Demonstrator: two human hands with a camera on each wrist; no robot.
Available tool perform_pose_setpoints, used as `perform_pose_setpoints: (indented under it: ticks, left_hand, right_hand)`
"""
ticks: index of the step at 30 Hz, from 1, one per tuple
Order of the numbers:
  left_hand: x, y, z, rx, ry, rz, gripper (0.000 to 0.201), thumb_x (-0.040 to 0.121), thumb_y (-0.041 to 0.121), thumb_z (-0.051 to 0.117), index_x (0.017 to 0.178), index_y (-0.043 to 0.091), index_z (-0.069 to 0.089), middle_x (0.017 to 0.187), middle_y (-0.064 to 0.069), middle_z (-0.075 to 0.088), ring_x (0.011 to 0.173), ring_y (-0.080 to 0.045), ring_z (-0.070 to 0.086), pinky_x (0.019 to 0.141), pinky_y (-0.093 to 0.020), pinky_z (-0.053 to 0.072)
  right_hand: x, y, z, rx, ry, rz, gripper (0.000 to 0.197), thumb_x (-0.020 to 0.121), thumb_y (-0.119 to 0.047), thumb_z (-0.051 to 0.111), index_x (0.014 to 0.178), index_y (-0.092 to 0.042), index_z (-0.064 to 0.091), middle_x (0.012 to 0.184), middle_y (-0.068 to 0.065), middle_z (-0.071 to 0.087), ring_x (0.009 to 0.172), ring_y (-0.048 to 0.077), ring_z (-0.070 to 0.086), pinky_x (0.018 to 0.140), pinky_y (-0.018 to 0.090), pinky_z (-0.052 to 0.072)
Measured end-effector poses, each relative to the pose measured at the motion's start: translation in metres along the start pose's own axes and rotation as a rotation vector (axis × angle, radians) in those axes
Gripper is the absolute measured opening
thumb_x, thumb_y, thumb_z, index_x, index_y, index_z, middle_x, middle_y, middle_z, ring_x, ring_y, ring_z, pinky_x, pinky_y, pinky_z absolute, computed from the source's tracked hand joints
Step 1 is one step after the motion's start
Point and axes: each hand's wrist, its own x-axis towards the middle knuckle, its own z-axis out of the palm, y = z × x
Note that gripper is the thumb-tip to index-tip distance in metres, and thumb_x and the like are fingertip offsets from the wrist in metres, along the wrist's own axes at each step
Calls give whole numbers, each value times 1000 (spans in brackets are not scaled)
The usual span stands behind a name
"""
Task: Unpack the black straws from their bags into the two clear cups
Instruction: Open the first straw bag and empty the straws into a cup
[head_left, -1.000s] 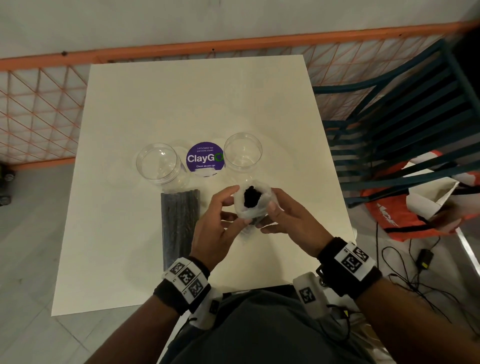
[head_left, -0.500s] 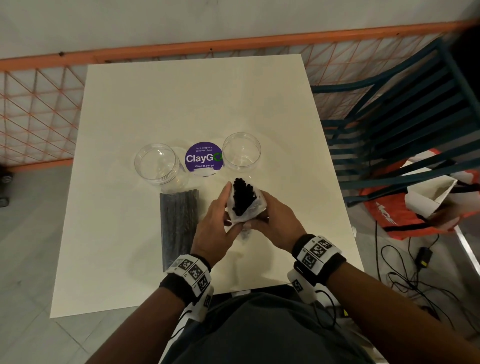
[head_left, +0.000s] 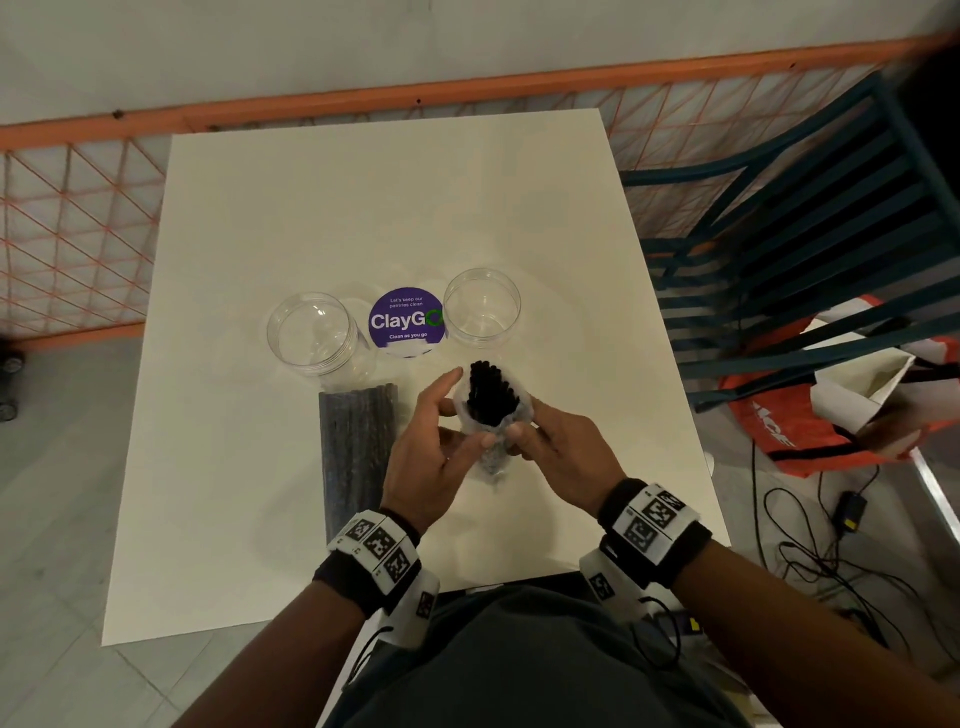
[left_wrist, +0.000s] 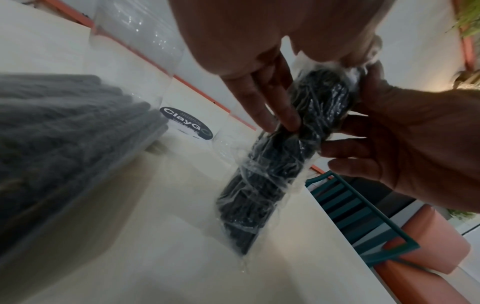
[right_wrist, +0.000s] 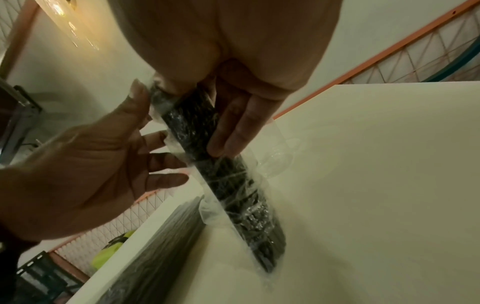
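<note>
An opened clear bag of black straws (head_left: 491, 415) stands upright, its bottom end on the white table (head_left: 363, 208). The straw tips (head_left: 485, 379) stick out of its bunched top. My left hand (head_left: 441, 415) holds the bag from the left, thumb at the bunched plastic and fingers laid along it (left_wrist: 272, 107). My right hand (head_left: 535, 431) grips it from the right with fingers wrapped round (right_wrist: 228, 131). Two clear cups stand just beyond, one at the left (head_left: 311, 332) and one at the right (head_left: 482, 306). A second, closed bag of straws (head_left: 358, 447) lies flat left of my hands.
A round purple ClayGo sticker (head_left: 407, 322) lies between the cups. An orange mesh fence (head_left: 78, 234) runs behind and left of the table. A dark teal slatted chair (head_left: 805, 249) and an orange bag (head_left: 831, 415) stand on the right, with cables on the floor.
The plastic has slid down the bundle, so the black straw tips now stand clear above the bag's mouth. Both hands have shifted slightly lower on the bag.
</note>
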Motion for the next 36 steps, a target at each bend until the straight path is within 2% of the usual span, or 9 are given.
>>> perform_pose_setpoints:
  ticks: [7,13,15,19,22,26,29,31,36]
  left_hand:
    - [10,-14,6,69,-76,-10,67,85,27,77,143,25,44,110,14,52,82,-5,63,70,-9,51]
    - [4,-24,1,44,-138,-71,72,61,53,83,118,47,39,117,19,59,93,-8,66,72,-23,58]
    - [5,-21,4,-9,-171,-107,70,61,52,83,118,46,44,114,19,63,99,-4,66,81,-21,57]
    - [16,-12,11,-86,-130,-163,58,75,51,75,124,27,55,111,5,73,104,-13,70,90,-45,58]
    - [22,14,8,-105,-109,-121,58,83,60,62,128,24,53,113,4,71,104,-12,69,90,-47,58]
    - [27,40,0,98,-184,-1,101,73,86,45,149,19,35,135,-1,56,124,-19,53,104,-43,45]
    - [25,45,-10,-358,-263,-116,130,66,61,80,157,28,-5,149,11,43,133,-4,51,100,-25,49]
    - [21,44,-13,-384,-296,-127,131,65,29,91,157,27,-2,149,7,45,131,-6,54,98,-26,52]
    - [26,46,-4,-362,-182,-139,69,71,-5,83,130,2,48,120,-13,67,112,-26,67,93,-40,57]
  right_hand:
    - [6,22,11,-131,-97,-34,51,97,-46,39,131,-13,57,125,3,59,100,25,62,84,35,50]
    - [8,21,11,-148,-152,-11,65,89,-39,68,145,-18,42,144,-1,46,106,12,55,93,34,51]
    - [11,17,15,-123,-193,29,69,83,-40,74,143,-21,43,131,-7,52,111,14,50,94,31,44]
    - [20,5,15,102,-176,72,68,79,-28,79,136,-20,42,122,-4,62,107,17,61,87,28,52]
    - [27,-6,7,270,-115,63,81,72,-33,81,139,-22,36,124,-1,63,110,19,65,92,48,55]
    - [31,-32,-9,594,-104,-9,80,78,-43,78,139,-3,43,125,7,67,116,22,65,98,38,53]
    - [37,-48,-25,705,-96,-18,45,86,-9,70,130,-9,57,121,14,70,111,25,68,94,35,55]
    - [39,-57,-33,718,-101,-53,44,89,0,65,130,-11,57,122,14,69,113,24,67,97,37,54]
    - [46,-74,-41,-21,-175,-147,67,89,-67,46,144,-30,39,131,-10,60,116,6,59,96,32,50]
